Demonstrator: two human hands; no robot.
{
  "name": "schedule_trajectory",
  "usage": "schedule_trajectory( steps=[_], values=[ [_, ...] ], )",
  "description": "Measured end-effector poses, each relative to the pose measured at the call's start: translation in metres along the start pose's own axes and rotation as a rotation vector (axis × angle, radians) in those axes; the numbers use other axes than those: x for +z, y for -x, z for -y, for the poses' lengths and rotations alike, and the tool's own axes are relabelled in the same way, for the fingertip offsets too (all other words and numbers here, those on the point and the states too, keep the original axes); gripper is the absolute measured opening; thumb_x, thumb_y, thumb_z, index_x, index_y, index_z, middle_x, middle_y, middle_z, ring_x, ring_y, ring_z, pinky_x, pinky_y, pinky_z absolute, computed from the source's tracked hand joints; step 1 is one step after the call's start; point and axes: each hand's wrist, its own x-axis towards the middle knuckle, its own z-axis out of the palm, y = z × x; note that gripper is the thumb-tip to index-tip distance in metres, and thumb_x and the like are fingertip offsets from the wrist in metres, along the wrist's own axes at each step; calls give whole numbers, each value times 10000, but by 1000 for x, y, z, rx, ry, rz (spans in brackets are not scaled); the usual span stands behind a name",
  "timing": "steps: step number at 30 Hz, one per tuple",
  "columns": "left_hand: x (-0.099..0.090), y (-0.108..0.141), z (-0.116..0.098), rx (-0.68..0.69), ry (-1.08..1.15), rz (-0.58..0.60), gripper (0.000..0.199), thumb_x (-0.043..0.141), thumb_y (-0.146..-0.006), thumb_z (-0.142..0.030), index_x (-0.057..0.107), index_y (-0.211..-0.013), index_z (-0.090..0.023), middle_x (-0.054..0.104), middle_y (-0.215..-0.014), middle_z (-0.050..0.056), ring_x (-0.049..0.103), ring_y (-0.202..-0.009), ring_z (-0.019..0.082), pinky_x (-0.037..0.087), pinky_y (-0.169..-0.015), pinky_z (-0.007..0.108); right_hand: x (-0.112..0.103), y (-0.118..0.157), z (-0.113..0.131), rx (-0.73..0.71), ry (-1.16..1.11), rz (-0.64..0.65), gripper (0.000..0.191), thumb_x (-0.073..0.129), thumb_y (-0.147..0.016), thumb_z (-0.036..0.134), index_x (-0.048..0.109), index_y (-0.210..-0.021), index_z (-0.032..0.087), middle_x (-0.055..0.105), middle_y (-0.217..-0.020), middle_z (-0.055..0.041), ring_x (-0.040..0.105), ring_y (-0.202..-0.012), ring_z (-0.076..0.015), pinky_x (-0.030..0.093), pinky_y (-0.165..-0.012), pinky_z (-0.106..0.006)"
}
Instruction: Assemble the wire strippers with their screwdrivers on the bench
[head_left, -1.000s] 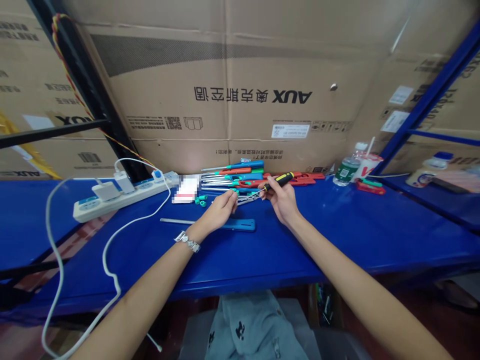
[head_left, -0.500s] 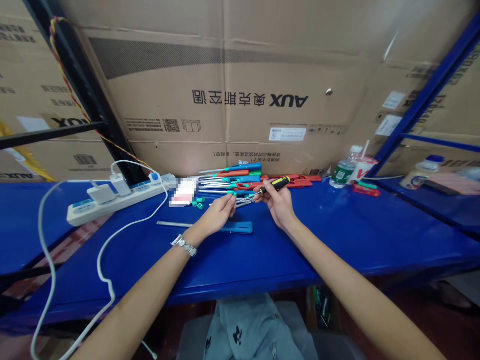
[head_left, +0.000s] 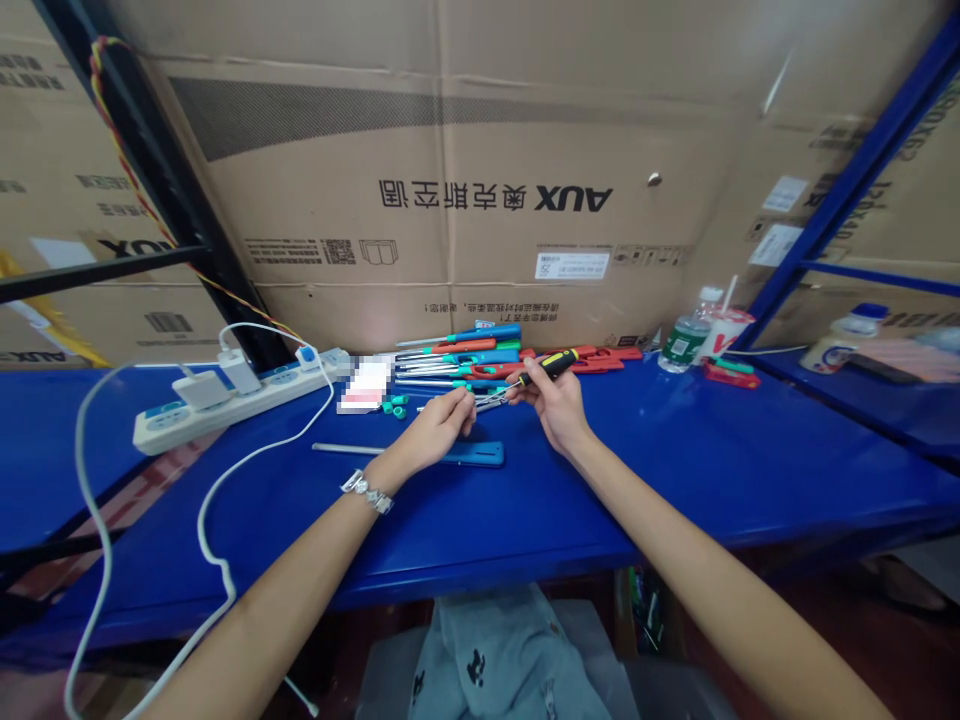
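Note:
My right hand [head_left: 553, 400] grips a screwdriver [head_left: 551, 368] by its black and yellow handle. Its thin shaft slants down and left to the fingers of my left hand [head_left: 442, 422]. These are pinched together; a bit of green shows at their tips, but what they hold is mostly hidden. Under the left wrist lies a long-nosed blue lighter [head_left: 474, 455], its metal tube pointing left. Just behind both hands is a pile of similar lighters [head_left: 487, 358], blue, red and orange. Several small green caps [head_left: 395, 407] rest left of my left hand.
A white power strip [head_left: 225, 400] with plugs and cables runs along the left of the blue table [head_left: 675, 490]. Back right stand a water bottle [head_left: 680, 340], a cup with a straw [head_left: 724, 333] and a red item [head_left: 731, 373]. A large cardboard box [head_left: 450, 130] walls the back.
The whole view has shifted very slightly. Both hands keep nearly the same pose, with the screwdriver still in my right hand and its shaft at the left fingertips.

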Motion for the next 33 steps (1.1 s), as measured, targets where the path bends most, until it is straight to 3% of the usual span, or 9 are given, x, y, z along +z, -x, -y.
schedule_trajectory(
  steps=[3,5,9,14,23,33],
  values=[
    [-3,2,-3,22,-25,-29,429,368,-1034,-537,598,-875,-211,691,-856,50,627,-844,227,485,-859,388,-2,-2,1,-21,11,-42,439,756,-752,588,498,-855,246,664,-681,23,621,-492,-144,543,-492,-299],
    [-6,5,-4,59,-67,-26,350,561,-957,-551,637,-948,-210,707,-985,68,638,-933,241,488,-897,400,-3,-1,3,-52,30,-71,463,758,-755,599,467,-866,256,627,-617,53,570,-419,-127,482,-410,-271],
    [-8,9,-7,112,-143,138,459,858,-722,-489,700,-1061,-224,710,-1065,76,646,-999,263,502,-917,408,-2,2,6,-100,132,-63,443,715,-812,612,441,-887,271,574,-550,88,506,-345,-116,395,-337,-256],
    [-3,9,-7,92,-122,257,263,778,-820,-393,743,-1005,-209,734,-998,74,670,-893,234,524,-840,380,1,8,4,-102,214,-13,420,683,-850,627,456,-931,283,568,-551,87,503,-341,-127,375,-331,-267],
    [-2,6,11,38,-118,144,262,795,-792,-389,722,-962,-203,707,-912,59,643,-835,224,521,-781,363,11,1,-5,-148,275,54,416,687,-857,634,485,-949,282,564,-570,79,511,-373,-131,398,-379,-274],
    [-1,4,13,-3,-156,139,262,800,-780,-378,694,-919,-183,696,-897,62,645,-827,229,507,-749,351,17,-2,-7,-208,396,115,361,673,-895,592,500,-975,285,564,-580,62,529,-414,-148,422,-431,-297]
  ],
)
